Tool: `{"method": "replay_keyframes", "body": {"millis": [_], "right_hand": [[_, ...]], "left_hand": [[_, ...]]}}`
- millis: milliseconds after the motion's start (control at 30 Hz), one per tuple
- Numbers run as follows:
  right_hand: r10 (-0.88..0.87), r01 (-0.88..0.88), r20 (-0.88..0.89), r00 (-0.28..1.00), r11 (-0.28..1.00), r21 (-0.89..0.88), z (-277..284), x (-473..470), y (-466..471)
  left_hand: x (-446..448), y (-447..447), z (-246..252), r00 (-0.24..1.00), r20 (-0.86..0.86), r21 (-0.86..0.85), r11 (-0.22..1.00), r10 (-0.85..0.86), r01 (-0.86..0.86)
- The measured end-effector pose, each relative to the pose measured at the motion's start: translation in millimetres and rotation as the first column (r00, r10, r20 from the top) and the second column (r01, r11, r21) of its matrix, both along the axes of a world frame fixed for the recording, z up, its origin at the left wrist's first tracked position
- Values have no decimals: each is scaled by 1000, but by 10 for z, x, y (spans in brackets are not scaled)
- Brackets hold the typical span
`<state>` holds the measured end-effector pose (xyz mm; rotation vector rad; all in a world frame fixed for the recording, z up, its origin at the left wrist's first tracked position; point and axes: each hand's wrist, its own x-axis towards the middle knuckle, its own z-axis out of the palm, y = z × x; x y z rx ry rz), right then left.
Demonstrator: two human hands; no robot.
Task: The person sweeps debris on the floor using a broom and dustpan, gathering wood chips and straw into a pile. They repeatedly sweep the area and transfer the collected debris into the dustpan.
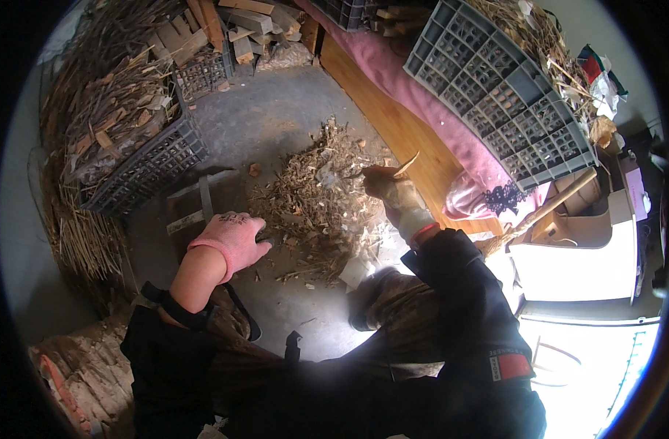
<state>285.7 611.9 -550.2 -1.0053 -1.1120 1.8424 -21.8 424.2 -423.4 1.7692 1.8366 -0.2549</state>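
Note:
My left hand (233, 238), in a pink knit glove, hovers left of a heap of straw, twigs and wood chips (318, 192) on the floor. Its thumb stands apart from the fingers, and nothing shows in it. My right hand (389, 189), in a pale, soiled glove with a red cuff, is above the heap's right side. From it juts a thin, pale strip of wood or bark (408, 164). Its fingertips are partly in shadow. Behind my left hand lies a dark, flat, box-like thing (186, 208) with a grey strip across it.
Plastic crates (148, 170) of twigs and wood scraps stand at left. A grey crate (499, 93) tilts at upper right, over pink cloth (378, 66) and a wooden board (389, 126). A wooden stick (554, 206) leans near a white bin (576, 269). A log (88, 378) lies lower left.

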Motion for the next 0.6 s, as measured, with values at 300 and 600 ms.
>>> {"method": "replay_keyframes", "body": {"millis": [300, 600], "right_hand": [[-19, 1, -163, 986, 994, -112, 166, -121, 52], [114, -227, 435, 893, 949, 217, -83, 47, 34]], "left_hand": [[-21, -4, -42, 1000, -7, 41, 999, -29, 30], [16, 27, -39, 998, -38, -92, 995, -43, 39]]}}
